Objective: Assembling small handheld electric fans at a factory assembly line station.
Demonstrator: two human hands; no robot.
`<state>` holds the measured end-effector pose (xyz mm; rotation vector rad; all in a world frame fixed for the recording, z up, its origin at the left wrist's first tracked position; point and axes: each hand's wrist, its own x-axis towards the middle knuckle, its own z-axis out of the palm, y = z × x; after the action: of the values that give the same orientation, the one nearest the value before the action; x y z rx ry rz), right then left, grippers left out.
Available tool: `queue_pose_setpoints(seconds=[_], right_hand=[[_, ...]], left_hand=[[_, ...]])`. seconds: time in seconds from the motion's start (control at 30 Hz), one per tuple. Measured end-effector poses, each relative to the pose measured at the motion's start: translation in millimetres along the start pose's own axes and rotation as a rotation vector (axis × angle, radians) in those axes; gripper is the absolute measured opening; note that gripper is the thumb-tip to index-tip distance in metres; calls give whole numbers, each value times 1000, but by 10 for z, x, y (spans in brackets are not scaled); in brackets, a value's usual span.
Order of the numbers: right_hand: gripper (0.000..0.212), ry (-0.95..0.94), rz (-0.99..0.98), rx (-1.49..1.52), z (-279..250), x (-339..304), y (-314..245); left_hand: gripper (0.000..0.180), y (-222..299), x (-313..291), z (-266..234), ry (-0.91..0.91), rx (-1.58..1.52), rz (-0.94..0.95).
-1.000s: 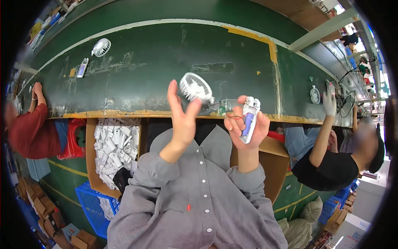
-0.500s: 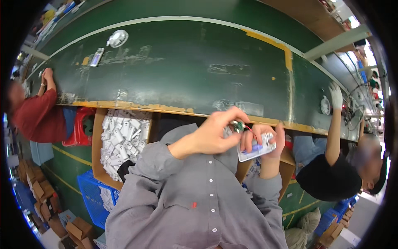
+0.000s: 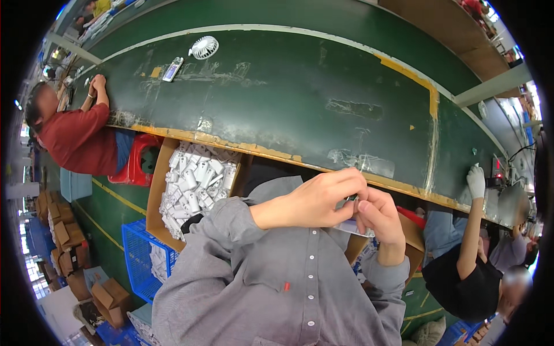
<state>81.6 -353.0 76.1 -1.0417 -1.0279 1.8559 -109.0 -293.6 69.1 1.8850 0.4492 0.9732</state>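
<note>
My left hand and my right hand meet in front of my chest, just off the table's near edge. Between their fingertips shows a sliver of a small green circuit board, mostly hidden, with my left fingers closed on it. Under the hands a white plastic housing with a bluish-violet part inside sticks out, held in my right hand. My right thumb and forefinger press together close to the left fingertips. The wire is hidden now.
On the green table lie a white handheld fan and a white case. A carton of white housings and a blue crate stand at my left. Co-workers sit left and right.
My hands have come together, and the right fingers have curled toward the left ones. The housing, plainly seen before, is now mostly covered. The whole view has shifted, moving the scene rightward.
</note>
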Motion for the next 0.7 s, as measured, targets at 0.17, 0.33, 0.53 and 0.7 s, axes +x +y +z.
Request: queue_pose_setpoints(seconds=[0.17,0.33,0.53,0.7], right_hand=[[12,20,9,-40,4,-36,-14],[13,89,-22,-11,-54,-136,116],[34,53,-60,36,-112,-204,242],[37,-12,-51,133,-104,-307,345]], left_hand=[[21,-30,-9,10,85,195,142],[16,-113,-39,61,87,170,260],[13,-102,-104,110,25,-223,100],[12,-11,-180,123,-24,-469,-112]])
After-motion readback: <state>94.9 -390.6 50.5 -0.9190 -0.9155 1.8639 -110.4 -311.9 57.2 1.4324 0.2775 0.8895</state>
